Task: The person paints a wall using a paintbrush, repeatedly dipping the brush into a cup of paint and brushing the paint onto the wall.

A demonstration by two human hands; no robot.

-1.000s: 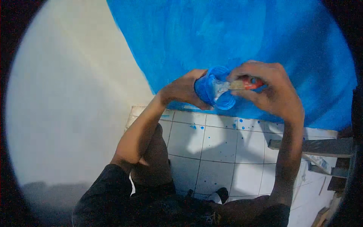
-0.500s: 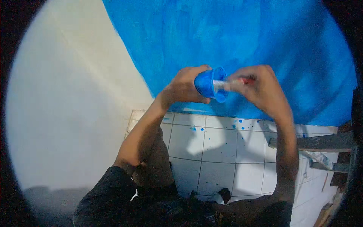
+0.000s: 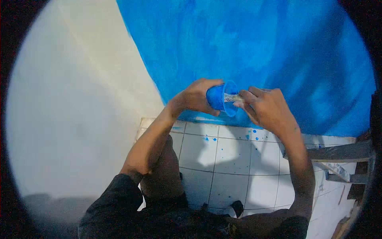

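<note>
My left hand (image 3: pixel 201 96) is wrapped round a small blue plastic cup (image 3: pixel 215 97), which is tilted with its mouth facing right. In my right hand (image 3: pixel 264 107) a paintbrush (image 3: pixel 232 98) is pinched near its ferrule. The brush head reaches into the cup, so its bristles are hidden inside. Both hands are in front of a wall (image 3: pixel 223 44) covered in streaky blue paint. Whether the brush touches the inside of the cup I cannot tell.
A plain white wall (image 3: pixel 79 119) meets the blue one at the left corner. White floor tiles (image 3: pixel 195 149) below carry blue paint drops (image 3: pixel 256 138). At the right stands a grey wooden frame (image 3: pixel 342 151). My bent leg (image 3: pixel 163 171) is under my left forearm.
My right hand has turned and lowered, with the brush still in the cup. The cup and my left hand sit slightly lower in view. The red part of the handle is now hidden.
</note>
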